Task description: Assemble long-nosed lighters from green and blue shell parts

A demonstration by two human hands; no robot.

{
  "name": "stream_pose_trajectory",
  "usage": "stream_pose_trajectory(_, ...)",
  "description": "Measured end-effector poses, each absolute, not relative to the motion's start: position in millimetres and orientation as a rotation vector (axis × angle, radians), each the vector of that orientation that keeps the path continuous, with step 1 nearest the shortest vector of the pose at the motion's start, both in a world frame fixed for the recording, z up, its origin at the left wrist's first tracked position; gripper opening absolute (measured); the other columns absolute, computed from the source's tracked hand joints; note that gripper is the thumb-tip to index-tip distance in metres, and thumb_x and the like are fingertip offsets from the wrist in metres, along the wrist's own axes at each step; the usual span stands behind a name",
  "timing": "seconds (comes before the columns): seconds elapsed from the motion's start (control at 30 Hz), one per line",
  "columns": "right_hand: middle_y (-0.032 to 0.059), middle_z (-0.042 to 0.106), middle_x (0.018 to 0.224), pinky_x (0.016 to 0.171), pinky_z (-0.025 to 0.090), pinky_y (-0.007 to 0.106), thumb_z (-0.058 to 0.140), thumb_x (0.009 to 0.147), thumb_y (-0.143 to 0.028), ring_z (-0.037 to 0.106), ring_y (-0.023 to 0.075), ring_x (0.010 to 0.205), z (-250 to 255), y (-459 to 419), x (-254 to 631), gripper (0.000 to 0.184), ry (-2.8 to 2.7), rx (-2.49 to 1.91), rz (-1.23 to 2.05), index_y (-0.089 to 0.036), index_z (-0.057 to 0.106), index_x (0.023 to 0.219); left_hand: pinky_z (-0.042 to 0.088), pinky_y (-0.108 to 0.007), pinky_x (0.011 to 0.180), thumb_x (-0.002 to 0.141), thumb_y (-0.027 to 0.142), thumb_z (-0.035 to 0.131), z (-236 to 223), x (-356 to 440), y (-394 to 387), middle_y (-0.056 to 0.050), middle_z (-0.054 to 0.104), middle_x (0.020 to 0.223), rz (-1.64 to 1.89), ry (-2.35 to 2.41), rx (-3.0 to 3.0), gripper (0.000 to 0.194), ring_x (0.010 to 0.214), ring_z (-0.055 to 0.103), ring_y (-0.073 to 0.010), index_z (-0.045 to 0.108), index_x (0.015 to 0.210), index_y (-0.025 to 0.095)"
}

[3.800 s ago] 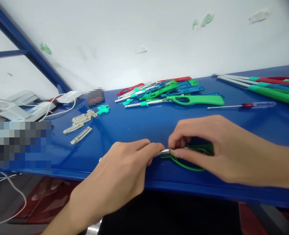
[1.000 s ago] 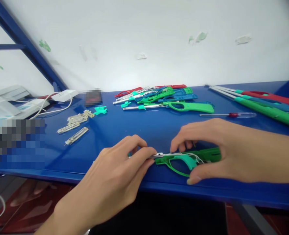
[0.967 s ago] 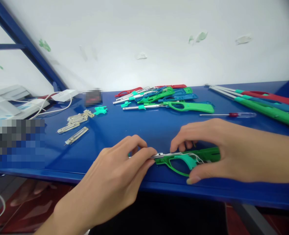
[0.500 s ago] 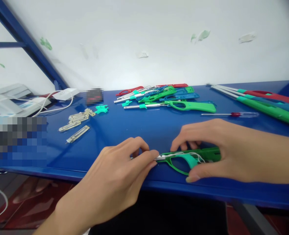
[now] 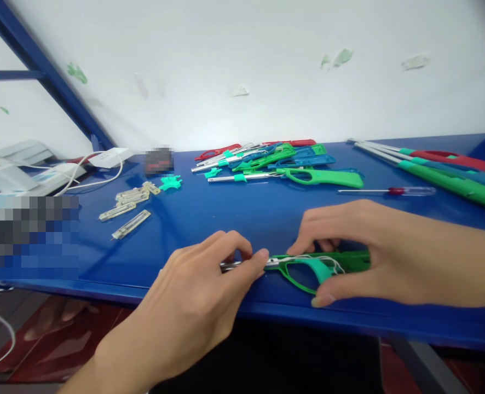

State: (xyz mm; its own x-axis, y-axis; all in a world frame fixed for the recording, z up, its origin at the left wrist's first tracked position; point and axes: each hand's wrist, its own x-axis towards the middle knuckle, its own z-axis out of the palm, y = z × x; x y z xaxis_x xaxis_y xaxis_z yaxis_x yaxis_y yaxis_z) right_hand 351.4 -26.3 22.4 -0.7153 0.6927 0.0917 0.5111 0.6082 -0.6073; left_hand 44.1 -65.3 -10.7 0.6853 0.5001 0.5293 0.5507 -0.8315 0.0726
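Note:
A green half-shell handle (image 5: 351, 260) of a long-necked lighter lies near the front of the table, with a turquoise trigger (image 5: 319, 268) and a thin white wire in it. My left hand (image 5: 201, 290) is closed on the lighter's metal tube (image 5: 271, 262), most of which the fingers hide. Over the handle's right part, my right hand (image 5: 365, 254) grips it between the thumb at the near edge and fingers at the far edge.
Behind lie a pile of lighter parts (image 5: 324, 178), a screwdriver (image 5: 415, 191) and long lighters (image 5: 451, 178). To the left are clear fuel tanks (image 5: 131, 224), turquoise triggers (image 5: 171, 182) and a white cable (image 5: 117, 169). The blue table's edge (image 5: 292, 317) runs close in front.
My left thumb has lifted and straightened a little along the tube, and more of the tube shows. My right hand and the green handle have barely moved.

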Motion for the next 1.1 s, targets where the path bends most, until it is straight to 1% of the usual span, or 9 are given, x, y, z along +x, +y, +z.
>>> stream_pose_trajectory(0.1,-0.0040,0.074,0.088,0.060,0.047,0.032,0.091,0.089,-0.074,0.064,0.0183,0.070,22,-26,352,0.040,-2.521,-0.973,0.810,-0.038,0.081,0.102,0.049,-0.030,0.067,0.107,-0.001,0.060,-12,45,-65,-0.005,0.071,0.117,-0.848,-0.880,-2.802,0.042,0.087,0.066,-0.0173,0.071,0.142,0.020)
stream_pose_trajectory(0.27,-0.0027,0.073,0.086,0.058,0.045,0.033,0.092,0.088,-0.075,0.063,0.0186,0.068,20,-26,352,0.042,-2.501,-0.979,0.835,-0.035,0.080,0.098,0.056,-0.031,0.075,0.113,0.004,0.058,-10,46,-67,-0.008,0.071,0.117,-0.891,-0.857,-2.835,0.033,0.092,0.070,-0.0191,0.071,0.141,0.016)
stream_pose_trajectory(0.43,-0.0025,0.075,0.085,0.054,0.041,0.034,0.095,0.083,-0.073,0.060,0.0185,0.064,23,-27,350,0.042,-2.488,-1.016,0.857,-0.037,0.081,0.098,0.058,-0.031,0.079,0.109,-0.003,0.057,-9,45,-65,-0.008,0.071,0.119,-0.890,-0.860,-2.881,0.040,0.096,0.070,-0.0192,0.070,0.141,0.017)
stream_pose_trajectory(0.53,-0.0017,0.076,0.085,0.053,0.040,0.034,0.094,0.085,-0.074,0.059,0.0187,0.061,25,-27,349,0.041,-2.484,-1.017,0.859,-0.037,0.082,0.098,0.057,-0.030,0.081,0.109,-0.004,0.059,-10,44,-61,-0.007,0.071,0.116,-0.937,-0.839,-2.940,0.038,0.097,0.068,-0.0182,0.073,0.138,0.018)
stream_pose_trajectory(0.63,-0.0013,0.075,0.084,0.053,0.040,0.035,0.092,0.086,-0.076,0.058,0.0186,0.061,25,-26,348,0.042,-2.483,-1.007,0.849,-0.036,0.083,0.098,0.057,-0.030,0.081,0.110,-0.003,0.059,-9,44,-60,-0.007,0.072,0.117,-0.937,-0.841,-2.970,0.038,0.098,0.068,-0.0185,0.073,0.139,0.017)
stream_pose_trajectory(0.73,-0.0014,0.075,0.084,0.053,0.040,0.035,0.092,0.085,-0.076,0.058,0.0185,0.061,25,-26,347,0.043,-2.476,-1.009,0.858,-0.036,0.082,0.097,0.060,-0.032,0.083,0.109,-0.005,0.055,-8,42,-60,-0.009,0.072,0.118,-0.877,-0.837,-2.967,0.042,0.100,0.069,-0.0202,0.073,0.142,0.016)
stream_pose_trajectory(0.87,-0.0015,0.074,0.083,0.053,0.041,0.035,0.096,0.082,-0.073,0.058,0.0194,0.062,25,-26,347,0.041,-2.470,-1.014,0.868,-0.036,0.082,0.093,0.064,-0.034,0.083,0.104,-0.008,0.048,-3,43,-62,-0.012,0.074,0.117,-0.708,-0.833,-2.939,0.051,0.098,0.071,-0.0220,0.073,0.144,0.012)
stream_pose_trajectory(0.97,-0.0026,0.074,0.084,0.054,0.043,0.035,0.096,0.084,-0.071,0.060,0.0197,0.065,24,-27,349,0.037,-2.486,-1.012,0.881,-0.037,0.082,0.095,0.065,-0.034,0.083,0.101,-0.010,0.042,4,47,-64,-0.010,0.074,0.113,-0.565,-0.822,-2.911,0.053,0.094,0.072,-0.0225,0.076,0.137,0.010)
stream_pose_trajectory(1.1,-0.0017,0.077,0.088,0.059,0.047,0.036,0.097,0.084,-0.069,0.065,0.0215,0.071,24,-26,350,0.039,-2.475,-1.001,0.904,-0.035,0.080,0.094,0.063,-0.036,0.081,0.102,-0.009,0.039,9,52,-65,-0.007,0.072,0.103,-0.458,-0.736,-2.825,0.047,0.089,0.071,-0.0242,0.077,0.124,0.009)
